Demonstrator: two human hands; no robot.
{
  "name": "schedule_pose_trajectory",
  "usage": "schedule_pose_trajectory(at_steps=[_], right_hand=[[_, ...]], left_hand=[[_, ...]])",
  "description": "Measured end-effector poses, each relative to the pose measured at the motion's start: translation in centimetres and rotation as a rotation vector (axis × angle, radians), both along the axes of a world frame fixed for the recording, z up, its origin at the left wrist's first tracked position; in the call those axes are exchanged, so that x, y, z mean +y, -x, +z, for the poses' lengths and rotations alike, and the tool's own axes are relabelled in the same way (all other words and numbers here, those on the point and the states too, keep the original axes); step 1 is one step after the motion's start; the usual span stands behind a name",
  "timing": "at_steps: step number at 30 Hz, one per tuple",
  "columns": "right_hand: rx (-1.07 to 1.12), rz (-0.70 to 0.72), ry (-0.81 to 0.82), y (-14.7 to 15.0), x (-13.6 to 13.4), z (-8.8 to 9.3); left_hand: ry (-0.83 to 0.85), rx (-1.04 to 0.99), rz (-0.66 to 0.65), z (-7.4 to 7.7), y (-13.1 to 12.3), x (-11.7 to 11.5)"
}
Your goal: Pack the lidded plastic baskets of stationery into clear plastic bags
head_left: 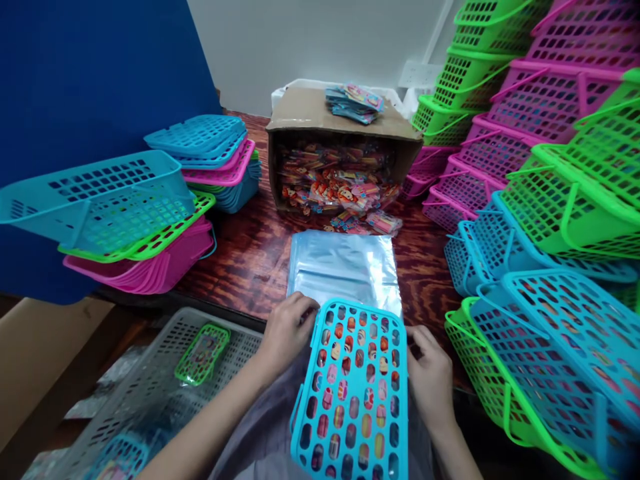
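A blue plastic basket with a slotted lid [350,373] sits at my lap, and colourful printed packets show through its slots. My left hand [290,327] is closed at its upper left corner, fingers curled against the rim. On the opposite side my right hand [431,367] grips the right edge, its fingertips partly hidden by the basket. Just beyond lies a stack of shiny silver-clear plastic bags [345,267] on the table.
An open carton [295,120] of printed packets stands at the back, with cards [355,103] on top. Stacked baskets and lids [200,143] stand left; tall stacks of filled baskets [535,180] crowd the right. A grey crate [185,320] below left holds a green basket [203,353].
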State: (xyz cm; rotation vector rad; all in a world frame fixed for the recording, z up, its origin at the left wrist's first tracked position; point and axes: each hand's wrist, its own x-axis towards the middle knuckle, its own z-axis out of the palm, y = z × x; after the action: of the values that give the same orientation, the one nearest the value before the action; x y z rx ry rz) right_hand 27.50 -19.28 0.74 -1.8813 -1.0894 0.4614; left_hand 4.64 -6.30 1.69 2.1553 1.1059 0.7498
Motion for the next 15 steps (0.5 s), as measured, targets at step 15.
schedule_pose_trajectory(at_steps=[15], right_hand=[[0.774,-0.052,0.068,-1.2,1.4,1.7]], left_hand=[[0.988,-0.479,0.103,1.6,-1.6,2.6]])
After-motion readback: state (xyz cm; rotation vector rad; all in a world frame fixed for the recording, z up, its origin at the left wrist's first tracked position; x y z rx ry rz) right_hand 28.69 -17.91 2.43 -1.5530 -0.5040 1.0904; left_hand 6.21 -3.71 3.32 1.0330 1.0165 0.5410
